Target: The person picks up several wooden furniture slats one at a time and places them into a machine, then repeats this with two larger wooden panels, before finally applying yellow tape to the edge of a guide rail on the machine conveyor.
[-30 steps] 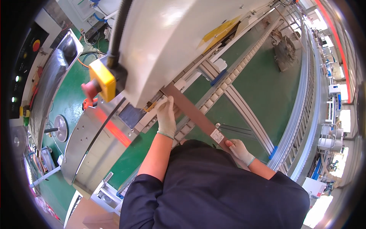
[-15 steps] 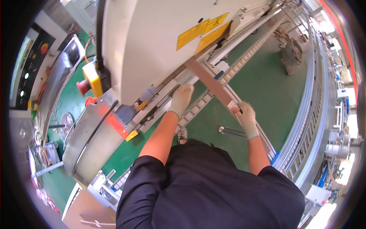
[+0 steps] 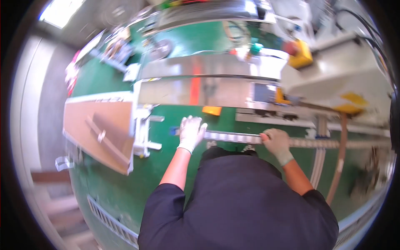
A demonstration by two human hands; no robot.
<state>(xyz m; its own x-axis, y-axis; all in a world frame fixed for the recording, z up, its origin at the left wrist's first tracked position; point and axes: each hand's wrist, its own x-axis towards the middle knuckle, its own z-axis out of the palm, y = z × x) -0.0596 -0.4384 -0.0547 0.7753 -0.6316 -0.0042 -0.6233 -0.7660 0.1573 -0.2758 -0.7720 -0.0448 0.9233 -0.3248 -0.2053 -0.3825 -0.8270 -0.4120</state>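
Since half a second ago the head has swung round, and both hands have left the brown strip and come down onto a long metal rail (image 3: 233, 136).

From the head camera, the left hand (image 3: 191, 132) in a pale glove lies with fingers (image 3: 199, 125) curled over the rail's left end; the right hand (image 3: 276, 142) closes round it further right. The rail runs level between the fingers and on past the right hand toward a brown strip (image 3: 338, 160).

It looks stiff, light for its length and smooth, so a hold at two spread points suits it.

Motion blur smears the grey machine (image 3: 216, 83) beyond the fingers; the person's dark torso hides the floor (image 3: 154, 166) below the rail.
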